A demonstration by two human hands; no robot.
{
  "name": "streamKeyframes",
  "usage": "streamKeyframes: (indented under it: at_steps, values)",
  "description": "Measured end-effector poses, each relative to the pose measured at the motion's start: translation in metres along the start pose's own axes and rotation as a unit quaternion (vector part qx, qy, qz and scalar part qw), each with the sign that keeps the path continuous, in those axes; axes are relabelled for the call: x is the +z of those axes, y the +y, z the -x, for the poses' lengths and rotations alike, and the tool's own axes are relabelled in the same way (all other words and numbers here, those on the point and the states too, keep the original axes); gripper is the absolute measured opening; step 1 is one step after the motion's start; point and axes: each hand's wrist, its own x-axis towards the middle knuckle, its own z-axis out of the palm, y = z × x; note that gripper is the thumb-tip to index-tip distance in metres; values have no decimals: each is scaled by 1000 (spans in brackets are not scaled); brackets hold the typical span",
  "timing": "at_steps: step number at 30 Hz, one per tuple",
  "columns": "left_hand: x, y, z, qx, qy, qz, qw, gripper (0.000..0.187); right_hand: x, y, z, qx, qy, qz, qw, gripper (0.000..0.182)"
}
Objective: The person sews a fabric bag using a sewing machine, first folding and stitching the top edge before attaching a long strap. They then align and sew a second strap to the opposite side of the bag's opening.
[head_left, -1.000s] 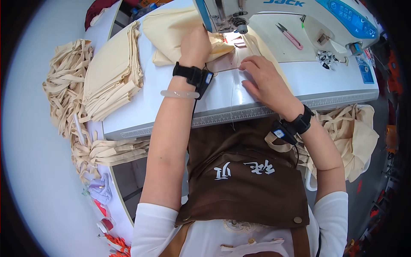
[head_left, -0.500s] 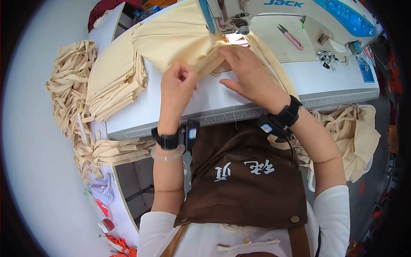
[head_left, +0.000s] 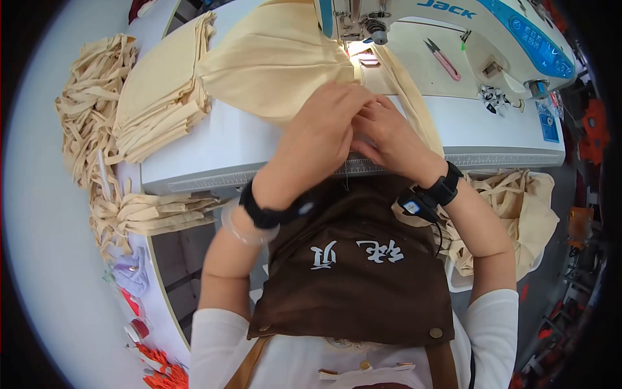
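Observation:
Cream fabric (head_left: pixel 278 65) lies on the white table under the head of the sewing machine (head_left: pixel 447 13). A long strip (head_left: pixel 411 97) of the same cloth runs down to the right of the needle area. My left hand (head_left: pixel 317 129) rests at the fabric's near edge, its fingers bent and partly hidden. Against it is my right hand (head_left: pixel 389 133), with curled fingers meeting the left ones. What the fingertips of both hands hold, if anything, is hidden.
Folded cream pieces (head_left: pixel 162 91) are stacked at the left, beside heaped straps (head_left: pixel 97 104). Pink-handled snips (head_left: pixel 444 59) lie on the machine bed. A bin of cream cloth (head_left: pixel 512 214) stands at the lower right, below the table edge (head_left: pixel 505 159).
My left hand has moved right and come together with my right hand, covering the fabric edge that was stretched between them. The whole view has shifted slightly.

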Motion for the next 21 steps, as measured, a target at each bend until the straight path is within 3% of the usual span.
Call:
streamKeyframes:
  at_steps: [2, 4, 7, 10, 13, 16, 19, 21]
  values:
    - [11, -17, -11, 69, -70, -100, 990, 39, -2, -2, 4, 46, 4, -22, 999, 17]
    - [7, -24, -17, 61, -97, -155, 981, 27, -6, -4, 6, 134, -13, -61, 989, 16]
    - [-5, -29, -15, 66, -92, -241, 964, 11, -7, -8, 5, -4, -17, 95, 995, 18]
    - [-19, -9, 0, -3, -194, -215, 957, 15, 0, -11, 9, -67, -62, 182, 979, 21]
    - [-11, -13, 11, -46, -185, -143, 971, 23, 2, -10, 10, -22, -75, 106, 991, 26]
    - [6, -20, 20, -70, -101, -156, 980, 36, 3, -10, 17, 89, 19, -28, 995, 39]
    - [0, -32, 27, -76, -47, -142, 986, 36, -7, -6, 21, 123, 57, 21, 991, 50]
    - [-19, -50, 23, -47, -66, -239, 968, 34, -16, 2, 23, 134, 17, 40, 990, 51]
